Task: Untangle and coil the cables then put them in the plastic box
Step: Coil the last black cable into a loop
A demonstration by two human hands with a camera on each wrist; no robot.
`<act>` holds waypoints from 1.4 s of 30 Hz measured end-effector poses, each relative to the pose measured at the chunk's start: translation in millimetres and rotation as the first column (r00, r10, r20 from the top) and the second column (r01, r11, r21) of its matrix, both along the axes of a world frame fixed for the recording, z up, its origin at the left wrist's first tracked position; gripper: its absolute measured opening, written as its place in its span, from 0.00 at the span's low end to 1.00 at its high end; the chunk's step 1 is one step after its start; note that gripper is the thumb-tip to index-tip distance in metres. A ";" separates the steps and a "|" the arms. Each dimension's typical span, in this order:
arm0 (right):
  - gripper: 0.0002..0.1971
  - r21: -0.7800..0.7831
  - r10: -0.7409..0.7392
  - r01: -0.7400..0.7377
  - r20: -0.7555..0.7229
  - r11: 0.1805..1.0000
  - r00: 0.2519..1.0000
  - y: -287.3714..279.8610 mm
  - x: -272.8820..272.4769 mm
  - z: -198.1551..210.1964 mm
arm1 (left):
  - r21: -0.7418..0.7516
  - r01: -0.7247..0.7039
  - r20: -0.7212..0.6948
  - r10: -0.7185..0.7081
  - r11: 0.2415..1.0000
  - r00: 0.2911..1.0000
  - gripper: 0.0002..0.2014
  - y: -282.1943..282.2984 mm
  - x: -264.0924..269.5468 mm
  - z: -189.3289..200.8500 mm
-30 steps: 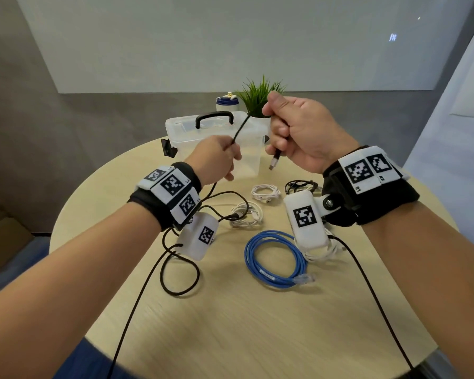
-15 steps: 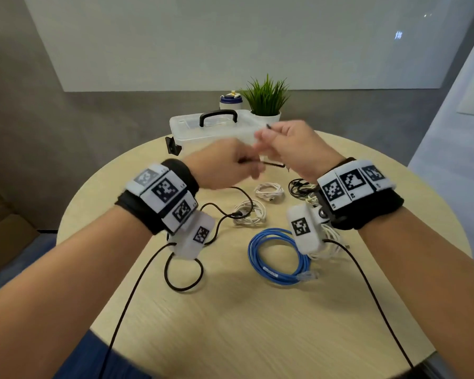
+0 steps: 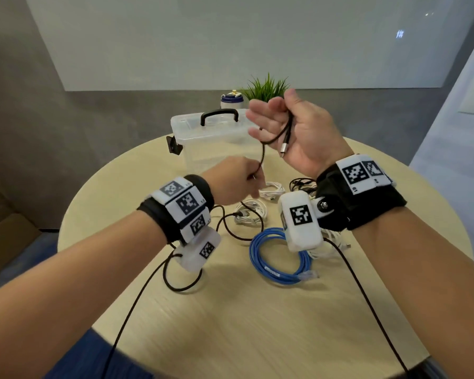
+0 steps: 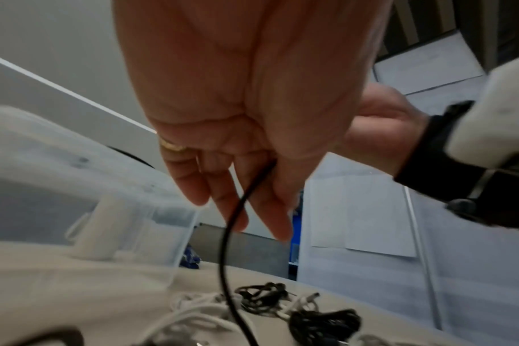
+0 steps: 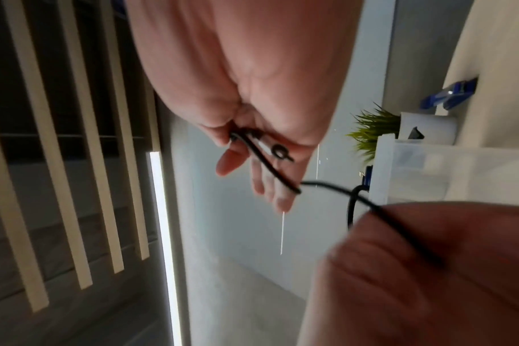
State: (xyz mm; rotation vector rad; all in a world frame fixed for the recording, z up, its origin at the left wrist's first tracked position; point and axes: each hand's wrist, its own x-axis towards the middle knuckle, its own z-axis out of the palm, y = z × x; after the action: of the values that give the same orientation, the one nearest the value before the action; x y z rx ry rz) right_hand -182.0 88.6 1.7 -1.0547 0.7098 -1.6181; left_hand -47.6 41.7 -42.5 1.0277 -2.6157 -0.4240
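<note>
Black cable (image 3: 262, 157) runs between both hands above the round desk (image 3: 257, 310). Head view: right hand (image 3: 298, 127) raised, palm toward the camera, fingers curled round a loop of the cable, its metal plug (image 3: 284, 149) hanging down by the palm. Left hand (image 3: 233, 179) lower, fingers closed, pinching the same cable; from there it drops to the desk and curls in loose loops under the left wrist. Clear plastic box (image 3: 203, 132) with a black handle stands at the far edge of the desk, lid on. On the desk: blue cable (image 3: 274, 266) coiled, two white cable bundles (image 3: 251, 212), a small dark tangle (image 3: 303, 184) near the right wrist. Green plant (image 3: 266, 86) and a small bottle (image 3: 231, 99) behind the box.

Left wrist view: left hand (image 4: 237, 117) with fingers (image 4: 222, 201) bent, the cable (image 4: 228, 234) pinched at the thumb side and hanging down to the desk. Box (image 4: 74, 187) at left, blurred. White and black bundles below.

Right wrist view: right hand (image 5: 252, 105) holds the looped cable (image 5: 270, 168) against the palm with bent fingers. The cable leads to the left hand (image 5: 430, 269), close and blurred. Box (image 5: 430, 168) and plant (image 5: 371, 133) at right.
</note>
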 end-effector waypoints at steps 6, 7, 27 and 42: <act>0.15 -0.305 -0.433 0.357 -0.823 0.883 0.367 -3.9 -15.7 -6.3 | 0.009 0.051 0.126 -0.052 0.999 0.991 0.04 9.6 4.0 -2.4; 0.15 -0.298 -0.377 0.320 -0.900 0.899 0.220 -1.1 -16.1 -7.0 | -0.036 0.014 0.107 -0.010 0.999 0.994 0.04 6.9 5.3 -0.3; 0.18 0.012 -0.057 0.057 0.050 0.998 0.997 4.9 -14.4 12.5 | -0.077 0.033 0.156 -0.021 0.997 0.988 0.05 6.8 9.1 -4.3; 0.19 0.083 -0.053 0.222 -0.836 0.972 0.546 4.4 -6.4 -22.0 | -0.121 -0.113 -0.407 0.054 0.986 0.912 0.09 -4.6 20.6 30.9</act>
State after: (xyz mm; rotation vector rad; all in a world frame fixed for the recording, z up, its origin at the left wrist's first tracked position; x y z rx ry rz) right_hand -188.4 93.0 -20.3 -1.6763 1.5822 -1.0542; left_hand -27.0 37.2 -11.7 0.8915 -2.1914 -0.3765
